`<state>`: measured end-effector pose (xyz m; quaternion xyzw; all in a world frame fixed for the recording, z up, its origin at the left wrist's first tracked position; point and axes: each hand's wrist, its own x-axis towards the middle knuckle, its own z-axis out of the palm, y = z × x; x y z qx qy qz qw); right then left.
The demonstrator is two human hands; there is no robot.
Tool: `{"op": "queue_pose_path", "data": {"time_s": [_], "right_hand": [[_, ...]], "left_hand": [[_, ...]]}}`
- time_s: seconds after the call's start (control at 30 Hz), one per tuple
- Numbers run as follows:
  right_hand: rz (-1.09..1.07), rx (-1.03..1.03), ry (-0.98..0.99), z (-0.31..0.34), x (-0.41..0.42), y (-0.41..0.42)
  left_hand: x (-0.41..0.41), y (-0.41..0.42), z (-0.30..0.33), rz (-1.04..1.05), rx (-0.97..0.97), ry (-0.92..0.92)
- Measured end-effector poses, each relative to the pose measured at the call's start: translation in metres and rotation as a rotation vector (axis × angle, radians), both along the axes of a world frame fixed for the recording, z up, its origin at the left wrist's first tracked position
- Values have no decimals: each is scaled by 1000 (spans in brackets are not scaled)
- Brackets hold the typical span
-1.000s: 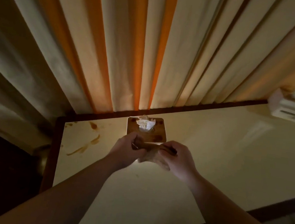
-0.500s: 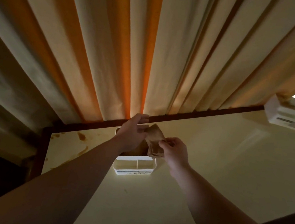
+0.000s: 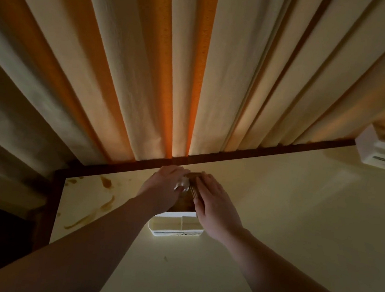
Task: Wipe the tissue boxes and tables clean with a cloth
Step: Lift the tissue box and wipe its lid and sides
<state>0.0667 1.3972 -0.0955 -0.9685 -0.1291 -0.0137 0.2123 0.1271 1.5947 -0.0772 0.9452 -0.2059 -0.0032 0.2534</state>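
A tissue box (image 3: 175, 225) with a white base and a brown wooden lid stands near the far edge of the cream table (image 3: 298, 218). A white tissue (image 3: 180, 184) sticks up from the lid. My left hand (image 3: 160, 185) lies over the left side of the lid, its fingers reaching round the far edge and holding the box. My right hand (image 3: 213, 206) presses a brown cloth (image 3: 192, 189) flat onto the right side of the lid with straight fingers. Both hands hide most of the lid.
Brown smears (image 3: 93, 214) and spots (image 3: 106, 181) mark the table's left end. A second white tissue box (image 3: 382, 153) stands at the far right corner. Cream and orange curtains (image 3: 183, 72) hang right behind the table's dark wooden rim (image 3: 270, 152).
The right hand went from pinching the bunched cloth above the box to laying it flat on the lid. The left hand stayed on the box's far left side. The view moved closer.
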Motion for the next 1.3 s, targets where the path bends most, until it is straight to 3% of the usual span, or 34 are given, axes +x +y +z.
{"op": "queue_pose_path", "data": {"time_s": [0.3,0.5,0.77,0.9,1.0,1.1,1.3], "right_hand": [[-21,-61,151,2,3,24],[-37,-95,236,12,28,35],[-81,-42,216,8,-6,38],[41,-208,222,0,44,34],[189,-369,155,-5,34,25],[138,-246,96,-4,13,23],[-22,-64,264,18,35,30]], "left_hand": [[-5,12,-19,-155,348,-21],[-6,12,-17,-91,294,-29],[-3,12,-19,-81,253,-25],[-3,13,-21,-78,257,-27],[-4,13,-19,-65,220,-21],[-6,13,-17,-61,202,-14],[8,29,-8,-171,249,43]]}}
